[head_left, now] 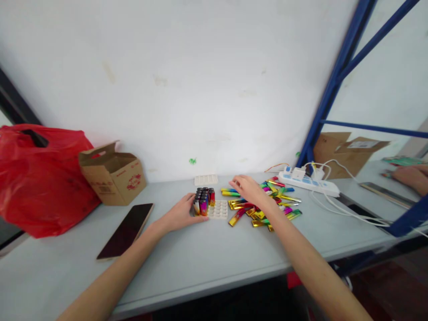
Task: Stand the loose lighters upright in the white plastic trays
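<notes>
A white tray with round holes [220,209] lies flat on the table. Several shiny multicoloured cylinders with black tops [203,203] stand upright in its left part. My left hand [183,213] is closed round the tray's left side, thumb along the front edge and fingers behind the cylinders. Just right of the tray, my right hand [249,189] is held over the left part of a loose pile of shiny, slim multicoloured pieces [284,209]. Its fingers are bent and point left; whatever is in them is hidden.
Behind stands a second white holed tray [206,179] by the wall. At left are a phone [126,231], an open cardboard box [113,176] and a red plastic bag [43,178]. A power strip [309,183] with white cables and a blue frame [329,98] are at right, with another person's hand [411,176] beyond.
</notes>
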A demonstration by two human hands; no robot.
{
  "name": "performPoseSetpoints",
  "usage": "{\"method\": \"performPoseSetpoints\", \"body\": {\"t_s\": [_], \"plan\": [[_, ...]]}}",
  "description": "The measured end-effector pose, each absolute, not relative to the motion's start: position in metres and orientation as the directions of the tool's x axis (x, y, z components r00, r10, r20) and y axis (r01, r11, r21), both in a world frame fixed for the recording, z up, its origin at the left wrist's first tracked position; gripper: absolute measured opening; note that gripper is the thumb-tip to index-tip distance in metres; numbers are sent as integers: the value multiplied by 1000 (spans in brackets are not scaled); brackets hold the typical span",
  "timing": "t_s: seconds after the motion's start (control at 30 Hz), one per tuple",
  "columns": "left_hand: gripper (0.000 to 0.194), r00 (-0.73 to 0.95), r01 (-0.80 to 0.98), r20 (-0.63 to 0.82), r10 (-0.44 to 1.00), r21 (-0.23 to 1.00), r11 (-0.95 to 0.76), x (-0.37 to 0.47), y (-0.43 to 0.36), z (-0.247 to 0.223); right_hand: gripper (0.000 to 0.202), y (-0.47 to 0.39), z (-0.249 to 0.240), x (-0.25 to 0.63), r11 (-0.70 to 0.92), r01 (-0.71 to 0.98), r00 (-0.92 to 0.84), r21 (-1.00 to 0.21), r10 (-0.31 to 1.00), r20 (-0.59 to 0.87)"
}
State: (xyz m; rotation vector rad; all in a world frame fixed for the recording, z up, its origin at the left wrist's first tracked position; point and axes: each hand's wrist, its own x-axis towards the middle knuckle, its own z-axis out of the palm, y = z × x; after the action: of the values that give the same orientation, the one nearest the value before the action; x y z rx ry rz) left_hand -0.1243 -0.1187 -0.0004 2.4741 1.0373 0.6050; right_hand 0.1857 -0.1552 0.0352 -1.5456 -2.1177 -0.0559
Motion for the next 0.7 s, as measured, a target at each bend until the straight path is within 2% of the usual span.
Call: {"method": "performPoseSetpoints", "body": {"t_s": [0.1, 0.2, 0.27, 0.37, 0.5, 0.7], "plan": [[79, 629, 574, 239, 740, 499, -649, -124, -118, 1, 26, -142, 29, 225, 165, 965, -64, -204, 903, 424], [78, 626, 582, 233, 745, 497, -644, -123, -119, 3, 33, -133, 19, 253, 70, 978, 6, -199, 933, 359], [78, 629, 592, 217, 747, 489, -641, -123, -120, 4, 36, -131, 14, 263, 61, 976, -1, -211, 962, 272], [82, 629, 606, 203, 750, 476, -637, -123, -119, 3, 29, -130, 10, 268, 61, 972, -20, -227, 983, 182], [80, 618, 593, 229, 752, 491, -638, -123, -118, 1, 30, -132, 14, 271, 65, 970, -25, -232, 985, 171], [80, 612, 589, 243, 753, 496, -638, -123, -118, 1, 42, -138, 22, 283, 29, 978, 1, -207, 990, 141]]}}
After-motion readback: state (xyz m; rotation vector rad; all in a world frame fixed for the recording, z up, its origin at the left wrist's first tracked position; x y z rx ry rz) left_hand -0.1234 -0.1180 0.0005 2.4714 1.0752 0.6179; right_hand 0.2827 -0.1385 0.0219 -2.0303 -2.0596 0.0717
